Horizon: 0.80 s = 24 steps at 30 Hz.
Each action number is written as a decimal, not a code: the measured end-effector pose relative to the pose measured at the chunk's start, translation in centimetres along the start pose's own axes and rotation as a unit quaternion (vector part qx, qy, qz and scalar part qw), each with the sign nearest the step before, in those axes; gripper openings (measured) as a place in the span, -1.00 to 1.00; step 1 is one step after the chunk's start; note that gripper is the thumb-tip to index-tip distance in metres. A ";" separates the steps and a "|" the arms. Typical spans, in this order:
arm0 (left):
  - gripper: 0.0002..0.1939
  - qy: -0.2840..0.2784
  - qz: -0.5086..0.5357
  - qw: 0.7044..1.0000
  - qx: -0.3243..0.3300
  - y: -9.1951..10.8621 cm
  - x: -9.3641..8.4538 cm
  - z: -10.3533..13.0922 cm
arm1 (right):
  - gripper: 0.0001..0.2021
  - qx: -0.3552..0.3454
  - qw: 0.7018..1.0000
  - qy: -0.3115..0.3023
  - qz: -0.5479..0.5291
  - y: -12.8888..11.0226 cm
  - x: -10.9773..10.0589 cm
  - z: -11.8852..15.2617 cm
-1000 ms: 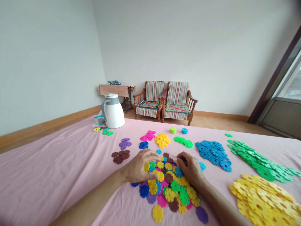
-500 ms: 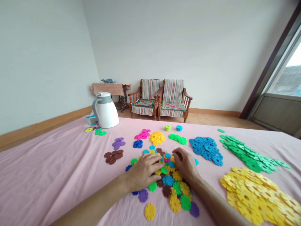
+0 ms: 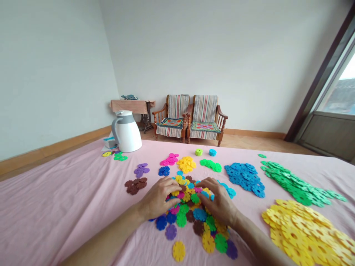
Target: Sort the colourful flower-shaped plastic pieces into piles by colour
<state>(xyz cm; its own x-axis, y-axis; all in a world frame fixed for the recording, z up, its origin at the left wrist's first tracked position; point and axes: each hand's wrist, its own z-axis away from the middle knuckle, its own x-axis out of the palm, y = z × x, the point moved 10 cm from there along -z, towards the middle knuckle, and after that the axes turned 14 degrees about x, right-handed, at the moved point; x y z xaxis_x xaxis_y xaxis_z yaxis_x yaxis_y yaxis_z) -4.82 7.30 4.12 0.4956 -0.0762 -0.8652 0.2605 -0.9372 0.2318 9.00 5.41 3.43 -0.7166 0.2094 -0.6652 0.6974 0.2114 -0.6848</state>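
A mixed heap of notched plastic discs, the snowflake-shaped building kind, lies before me in yellow, green, blue, brown, pink and purple. My left hand rests over the heap's left side, thumb and fingers apart, touching discs at its edge. Over the right side is my right hand, its fingers spread and curved down on the discs. Neither palm can be seen. Between the hands lie a green disc and a light blue disc. Just beyond my right hand is a small group of light blue discs.
Single-colour piles surround the heap: brown discs, purple discs, blue discs, green discs and a large yellow pile. A white jug stands at the back left of the pink cloth. Two armchairs stand beyond.
My right hand has gone from fingers bunched together to spread, lower over the heap. More light blue discs show to its right. My left hand has shifted left, uncovering discs.
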 end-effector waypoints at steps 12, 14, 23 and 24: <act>-0.80 0.034 0.039 0.997 -0.059 -1.9 0.0 0.5 | -0.87 0.019 0.993 0.040 0.112 2.4 0.7 -0.5; -0.78 0.045 0.061 0.993 -0.089 -2.5 -0.2 0.8 | -0.88 0.034 0.994 0.042 0.093 2.5 0.4 -0.6; -0.78 0.046 0.044 0.994 -0.089 -2.5 -0.3 0.8 | -0.80 0.059 0.995 0.058 0.057 3.2 0.1 -0.7; -0.79 0.057 0.036 0.994 -0.089 -2.6 -0.5 0.9 | -0.81 0.052 0.994 0.068 0.062 3.1 0.0 -0.7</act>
<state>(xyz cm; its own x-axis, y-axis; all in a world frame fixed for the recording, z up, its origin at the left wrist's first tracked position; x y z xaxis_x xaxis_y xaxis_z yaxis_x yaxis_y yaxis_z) -6.46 9.51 3.55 0.6061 -0.0926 -0.7900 0.3588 -0.8546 0.3754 11.19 6.72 1.54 -0.6132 0.3570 -0.7047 0.7712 0.0775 -0.6318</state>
